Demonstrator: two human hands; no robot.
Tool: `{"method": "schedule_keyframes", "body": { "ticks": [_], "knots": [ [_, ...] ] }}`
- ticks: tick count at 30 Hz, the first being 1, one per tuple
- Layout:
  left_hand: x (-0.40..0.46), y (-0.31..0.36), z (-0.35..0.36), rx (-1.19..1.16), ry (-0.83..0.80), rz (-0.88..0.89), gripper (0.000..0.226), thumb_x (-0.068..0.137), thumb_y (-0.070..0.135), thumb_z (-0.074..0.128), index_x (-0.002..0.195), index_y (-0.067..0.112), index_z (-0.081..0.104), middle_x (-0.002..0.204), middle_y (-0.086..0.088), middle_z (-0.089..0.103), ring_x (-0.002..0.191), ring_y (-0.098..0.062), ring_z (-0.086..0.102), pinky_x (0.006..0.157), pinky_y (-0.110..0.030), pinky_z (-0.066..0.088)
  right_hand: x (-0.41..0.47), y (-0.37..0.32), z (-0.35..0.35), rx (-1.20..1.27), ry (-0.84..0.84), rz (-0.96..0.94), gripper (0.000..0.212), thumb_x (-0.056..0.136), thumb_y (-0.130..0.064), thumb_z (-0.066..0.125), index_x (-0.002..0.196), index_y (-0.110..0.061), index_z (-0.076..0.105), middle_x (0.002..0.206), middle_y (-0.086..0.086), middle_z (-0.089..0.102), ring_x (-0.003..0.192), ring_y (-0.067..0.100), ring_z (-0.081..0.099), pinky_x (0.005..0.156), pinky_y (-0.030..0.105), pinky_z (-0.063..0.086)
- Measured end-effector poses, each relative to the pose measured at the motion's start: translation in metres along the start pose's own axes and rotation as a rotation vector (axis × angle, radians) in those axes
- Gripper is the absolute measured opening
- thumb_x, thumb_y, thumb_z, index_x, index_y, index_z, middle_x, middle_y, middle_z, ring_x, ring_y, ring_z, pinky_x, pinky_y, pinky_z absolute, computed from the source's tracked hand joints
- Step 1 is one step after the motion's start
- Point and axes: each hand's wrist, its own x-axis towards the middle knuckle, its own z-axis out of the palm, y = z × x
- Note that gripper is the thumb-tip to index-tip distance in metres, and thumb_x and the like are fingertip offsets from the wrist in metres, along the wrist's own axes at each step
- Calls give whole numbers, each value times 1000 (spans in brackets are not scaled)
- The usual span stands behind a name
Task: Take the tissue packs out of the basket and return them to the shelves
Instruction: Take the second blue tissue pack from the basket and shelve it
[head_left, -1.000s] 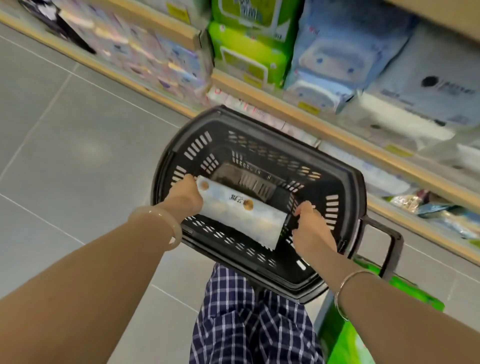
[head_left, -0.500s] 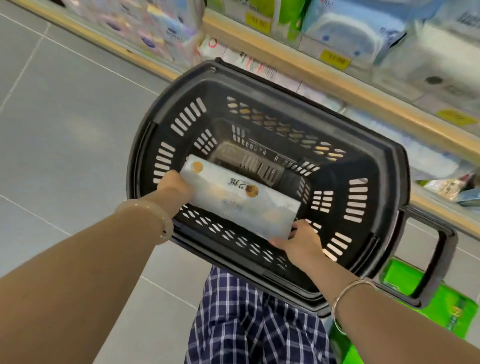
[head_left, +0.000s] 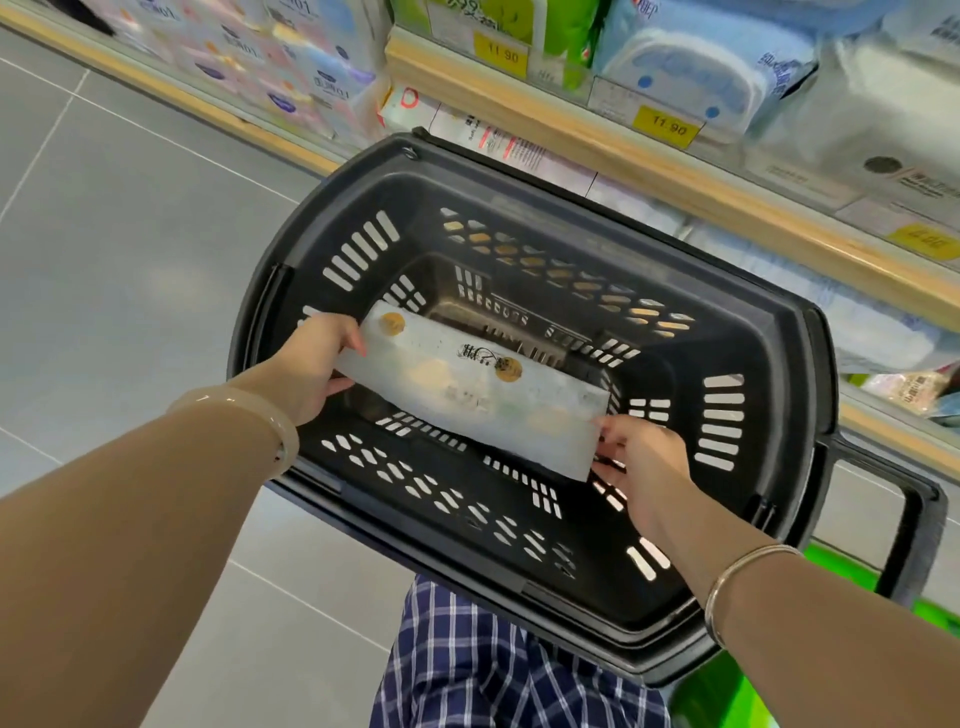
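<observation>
A long white tissue pack (head_left: 467, 392) with gold dots lies slanted inside the black plastic basket (head_left: 769, 332), raised above its floor. My left hand (head_left: 311, 366) grips the pack's upper left end, thumb on top. My right hand (head_left: 644, 467) pinches its lower right corner. The rest of the basket's inside shows no other pack. Wooden shelves (head_left: 649, 166) stocked with tissue packs run behind the basket.
Green packs (head_left: 498, 21) and blue-white packs (head_left: 691, 73) fill the upper shelf, with yellow price tags (head_left: 669, 126). The basket's pull handle (head_left: 914, 540) juts out at the right. A green bag (head_left: 722, 696) lies below it. Grey tiled floor (head_left: 119, 249) spreads to the left.
The view has closed in on the basket. My right hand shifted from the pack's lower edge to its right corner, and the pack sits a little higher in both hands.
</observation>
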Motion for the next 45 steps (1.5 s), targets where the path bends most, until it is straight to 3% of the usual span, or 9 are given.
{"method": "schedule_keyframes", "body": {
  "ticks": [3, 7, 13, 16, 18, 24, 37, 42, 45],
  "knots": [
    [6, -6, -3, 128, 16, 70, 48, 87, -18, 36, 127, 1, 53, 122, -16, 58, 107, -27, 56, 92, -33, 46, 3, -2, -3, 72, 1, -8, 29, 92, 5, 43, 110, -4, 64, 103, 7, 63, 95, 19, 60, 81, 29, 49],
    [10, -13, -2, 287, 43, 87, 27, 80, -8, 63, 88, 17, 62, 92, -1, 59, 105, -23, 50, 88, -30, 40, 3, 11, -7, -225, -53, -236, 36, 83, 12, 54, 87, -23, 62, 106, 1, 66, 102, 18, 61, 85, 31, 51],
    [20, -22, 12, 385, 204, 66, 43, 82, 10, 68, 121, 1, 55, 120, -16, 58, 116, -31, 52, 91, -33, 41, 9, 14, 8, -349, 53, -221, 23, 74, -12, 77, 93, -12, 64, 97, 3, 61, 96, 21, 57, 77, 29, 45],
    [19, -26, 8, 376, 120, 94, 23, 77, 17, 74, 93, 4, 63, 93, -8, 61, 96, -23, 57, 92, -32, 43, 11, 17, 8, -354, 91, -228, 28, 76, -19, 76, 99, -6, 66, 103, 7, 65, 92, 21, 58, 73, 29, 44],
    [8, -26, 6, 359, 85, 140, 28, 76, 18, 75, 65, 13, 49, 72, -1, 52, 72, -15, 49, 71, -25, 44, 5, 15, 3, -350, 108, -236, 31, 78, -21, 74, 103, -6, 65, 108, 9, 65, 93, 22, 58, 75, 30, 45],
    [-42, 6, -5, 300, 53, 238, 34, 73, 15, 78, 65, 14, 45, 74, -1, 52, 82, -22, 51, 77, -31, 44, -53, -17, -4, -434, 136, -416, 59, 66, -19, 84, 116, -4, 57, 113, 9, 63, 101, 25, 59, 80, 34, 50],
    [-251, 198, -125, 146, 356, 747, 48, 70, 30, 79, 60, 16, 35, 61, 0, 40, 61, -20, 42, 49, -26, 32, -350, -163, -1, -423, 199, -1003, 85, 63, -32, 85, 124, 1, 34, 126, 19, 55, 118, 36, 54, 96, 45, 45],
    [-341, 255, -179, -15, 533, 895, 53, 70, 33, 79, 59, 17, 29, 60, 1, 38, 57, -17, 40, 51, -29, 34, -475, -191, 4, -337, 317, -1197, 78, 64, -37, 82, 119, -6, 37, 124, 18, 58, 118, 37, 53, 94, 43, 41],
    [-403, 293, -218, -123, 576, 1002, 52, 69, 39, 77, 59, 17, 31, 62, 0, 41, 78, -28, 52, 73, -42, 47, -563, -207, 4, -254, 372, -1268, 79, 65, -40, 81, 123, -7, 38, 129, 15, 55, 125, 36, 45, 98, 44, 34]
  ]
}}
